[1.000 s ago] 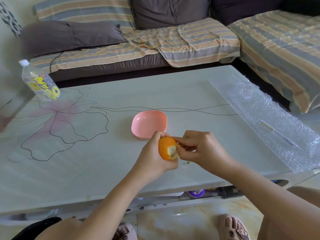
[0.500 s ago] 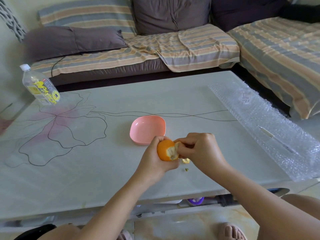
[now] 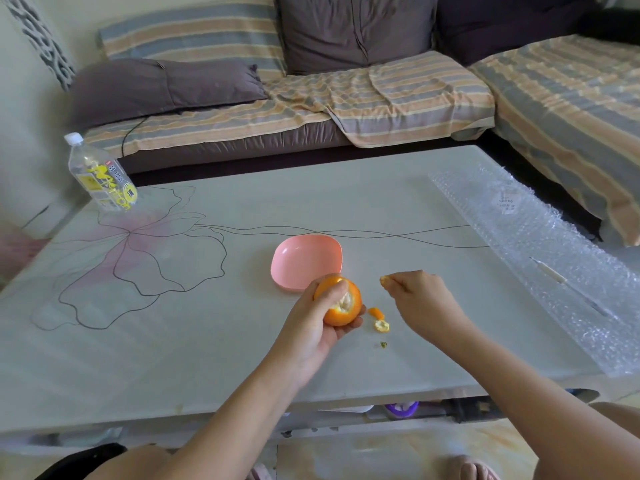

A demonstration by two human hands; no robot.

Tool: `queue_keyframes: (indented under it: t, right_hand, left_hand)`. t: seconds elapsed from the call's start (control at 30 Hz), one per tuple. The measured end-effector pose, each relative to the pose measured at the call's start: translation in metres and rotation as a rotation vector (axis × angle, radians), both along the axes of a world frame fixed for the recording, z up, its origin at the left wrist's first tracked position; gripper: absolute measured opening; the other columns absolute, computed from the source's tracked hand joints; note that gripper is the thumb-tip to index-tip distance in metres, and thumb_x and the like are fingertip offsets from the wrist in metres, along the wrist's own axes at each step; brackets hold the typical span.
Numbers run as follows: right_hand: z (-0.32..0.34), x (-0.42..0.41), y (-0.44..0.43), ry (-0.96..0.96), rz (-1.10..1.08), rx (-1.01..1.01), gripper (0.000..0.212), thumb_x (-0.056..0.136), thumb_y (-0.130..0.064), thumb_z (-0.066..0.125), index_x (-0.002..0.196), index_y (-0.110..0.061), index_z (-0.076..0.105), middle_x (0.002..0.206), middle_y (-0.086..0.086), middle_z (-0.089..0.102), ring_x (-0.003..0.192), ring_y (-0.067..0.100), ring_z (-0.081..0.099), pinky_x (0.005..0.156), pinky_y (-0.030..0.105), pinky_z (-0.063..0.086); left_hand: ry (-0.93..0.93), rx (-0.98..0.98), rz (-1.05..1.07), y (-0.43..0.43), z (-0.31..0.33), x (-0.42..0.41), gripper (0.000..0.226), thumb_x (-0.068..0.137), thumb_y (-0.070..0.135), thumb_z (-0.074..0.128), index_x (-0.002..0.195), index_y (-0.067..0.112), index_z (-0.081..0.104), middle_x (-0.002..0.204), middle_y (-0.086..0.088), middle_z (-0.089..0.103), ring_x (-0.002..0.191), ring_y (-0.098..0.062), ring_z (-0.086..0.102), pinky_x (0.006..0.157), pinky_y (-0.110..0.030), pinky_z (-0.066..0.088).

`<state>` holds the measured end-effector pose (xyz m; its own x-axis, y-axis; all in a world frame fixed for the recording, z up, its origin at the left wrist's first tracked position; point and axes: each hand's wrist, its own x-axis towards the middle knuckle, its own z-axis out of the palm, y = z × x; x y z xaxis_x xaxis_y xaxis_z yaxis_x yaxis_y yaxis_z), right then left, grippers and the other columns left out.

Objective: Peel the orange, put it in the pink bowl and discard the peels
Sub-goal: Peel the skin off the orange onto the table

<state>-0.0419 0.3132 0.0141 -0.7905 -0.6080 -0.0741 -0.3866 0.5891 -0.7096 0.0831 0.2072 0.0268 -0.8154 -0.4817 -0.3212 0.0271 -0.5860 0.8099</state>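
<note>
Away from the fruit comes my right hand (image 3: 420,294), now apart from it over the table (image 3: 346,202), fingertips pinched on a small peel scrap (image 3: 384,279). Left hand (image 3: 320,327) wraps around the orange (image 3: 341,301), its torn-open top showing pale flesh, just beside the pink bowl (image 3: 304,259). Two peel bits (image 3: 379,320) lie on the tabletop between my hands.

Striped sofa (image 3: 346,98) behind pale table (image 3: 173,358); marbled floor (image 3: 398,452).

bare table (image 3: 398,209) beyond pink bowl (image 3: 306,261), bubble wrap (image 3: 554,258) along right edge
</note>
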Motion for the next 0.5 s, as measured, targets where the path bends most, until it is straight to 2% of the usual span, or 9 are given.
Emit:
queue_keyframes:
  t: [0.03, 0.1, 0.13, 0.17, 0.27, 0.33, 0.37, 0.43, 0.5]
  right_hand:
    - [0.001, 0.0, 0.001, 0.053, 0.012, 0.028, 0.029, 0.097, -0.016, 0.043, 0.078, -0.013, 0.066, 0.065, -0.003, 0.056, 0.06, 0.018, 0.048, 0.051, 0.019, 0.032]
    - [0.002, -0.002, 0.001, 0.158, 0.022, 0.065, 0.028, 0.094, -0.011, 0.044, 0.101, -0.017, 0.071, 0.094, -0.004, 0.066, 0.083, 0.016, 0.058, 0.065, 0.02, 0.039]
    - [0.001, -0.003, 0.002, 0.197, 0.003, 0.052, 0.029, 0.093, -0.009, 0.045, 0.105, -0.017, 0.07, 0.105, -0.002, 0.065, 0.089, 0.018, 0.059, 0.069, 0.022, 0.04]
    - [-0.001, -0.004, 0.002, 0.222, -0.021, 0.014, 0.029, 0.093, -0.006, 0.045, 0.104, -0.017, 0.069, 0.11, -0.002, 0.062, 0.087, 0.018, 0.059, 0.069, 0.023, 0.04]
    - [-0.001, -0.004, 0.001, 0.224, -0.019, -0.175, 0.025, 0.093, -0.005, 0.047, 0.096, -0.019, 0.067, 0.102, -0.005, 0.057, 0.077, 0.016, 0.061, 0.063, 0.022, 0.044]
    - [0.006, -0.001, 0.0, 0.115, 0.079, -0.284, 0.014, 0.093, -0.018, 0.054, 0.1, -0.025, 0.064, 0.096, -0.01, 0.061, 0.08, 0.009, 0.063, 0.065, 0.011, 0.047]
    - [0.008, 0.002, 0.0, 0.036, 0.142, -0.299, 0.016, 0.09, -0.028, 0.059, 0.105, -0.029, 0.063, 0.096, -0.013, 0.062, 0.083, 0.005, 0.063, 0.068, 0.01, 0.048]
    - [0.012, 0.008, 0.0, -0.057, 0.238, -0.278, 0.042, 0.079, -0.049, 0.063, 0.118, -0.034, 0.06, 0.102, -0.015, 0.062, 0.09, 0.0, 0.062, 0.075, 0.014, 0.051]
    - [0.012, 0.01, 0.0, -0.027, 0.3, -0.255, 0.068, 0.066, -0.064, 0.057, 0.126, -0.033, 0.055, 0.107, -0.013, 0.06, 0.094, 0.002, 0.061, 0.078, 0.022, 0.054]
  left_hand:
    - [0.002, 0.033, 0.011, -0.002, 0.0, 0.0, 0.014, 0.087, 0.01, 0.059, 0.101, 0.011, 0.056, 0.094, -0.014, 0.059, 0.072, -0.026, 0.068, 0.059, -0.027, 0.056]
    - [0.012, 0.067, 0.017, -0.003, 0.0, 0.0, 0.025, 0.081, 0.009, 0.061, 0.105, 0.006, 0.055, 0.097, -0.018, 0.059, 0.072, -0.027, 0.07, 0.058, -0.028, 0.056]
    - [0.011, 0.069, 0.013, -0.003, 0.0, 0.0, 0.026, 0.081, 0.009, 0.058, 0.106, 0.004, 0.054, 0.097, -0.019, 0.059, 0.072, -0.027, 0.071, 0.059, -0.028, 0.057]
    - [0.014, 0.071, 0.006, -0.003, 0.0, 0.0, 0.021, 0.086, 0.008, 0.054, 0.106, 0.001, 0.053, 0.097, -0.02, 0.059, 0.073, -0.027, 0.071, 0.059, -0.028, 0.057]
    - [0.015, 0.084, 0.008, -0.002, -0.002, -0.002, 0.019, 0.093, 0.006, 0.042, 0.107, -0.003, 0.05, 0.098, -0.022, 0.059, 0.071, -0.028, 0.071, 0.06, -0.03, 0.059]
    - [0.002, 0.061, 0.039, -0.001, -0.005, -0.004, 0.022, 0.094, 0.008, 0.041, 0.11, -0.003, 0.05, 0.1, -0.024, 0.059, 0.069, -0.027, 0.071, 0.058, -0.029, 0.058]
    - [-0.003, 0.02, 0.051, 0.0, -0.006, -0.004, 0.02, 0.095, 0.01, 0.042, 0.108, -0.001, 0.052, 0.098, -0.023, 0.061, 0.069, -0.026, 0.071, 0.057, -0.028, 0.057]
    - [-0.023, -0.129, 0.049, 0.001, -0.01, -0.005, 0.018, 0.096, 0.018, 0.044, 0.101, 0.008, 0.057, 0.091, -0.016, 0.065, 0.07, -0.021, 0.07, 0.059, -0.026, 0.055]
    - [-0.04, -0.29, 0.033, 0.001, -0.013, -0.005, 0.02, 0.093, 0.034, 0.047, 0.098, 0.019, 0.059, 0.092, -0.008, 0.065, 0.073, -0.013, 0.067, 0.063, -0.025, 0.054]
